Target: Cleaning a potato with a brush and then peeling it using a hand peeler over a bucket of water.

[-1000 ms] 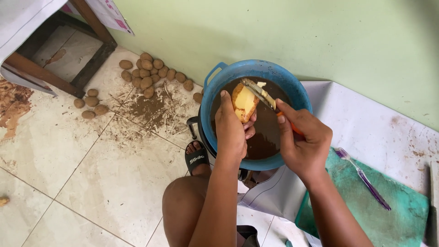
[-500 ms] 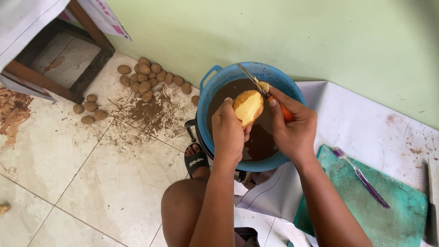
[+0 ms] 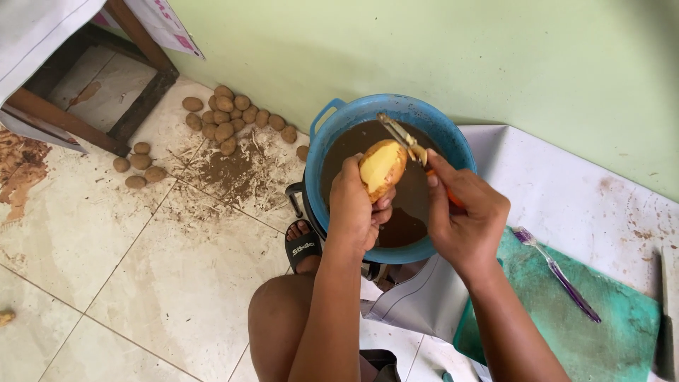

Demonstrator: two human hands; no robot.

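Observation:
My left hand (image 3: 357, 205) grips a partly peeled potato (image 3: 382, 167), its pale yellow flesh showing, over a blue basin (image 3: 453, 141) filled with muddy brown water. My right hand (image 3: 467, 216) is closed on an orange-handled peeler (image 3: 409, 144), whose metal blade lies against the potato's upper right side and points toward the basin's far rim.
Several unpeeled potatoes (image 3: 226, 117) lie in a pile on the dirty tiled floor by the wall, a few more (image 3: 138, 166) further left. A green cutting board (image 3: 601, 318) with a purple toothbrush (image 3: 559, 272) sits at right on white sheeting. My sandalled foot (image 3: 303, 247) rests beside the basin.
The peeler blade slid up along the potato and then back down toward its side. My left hand turned the potato slightly. Both hands stayed over the basin.

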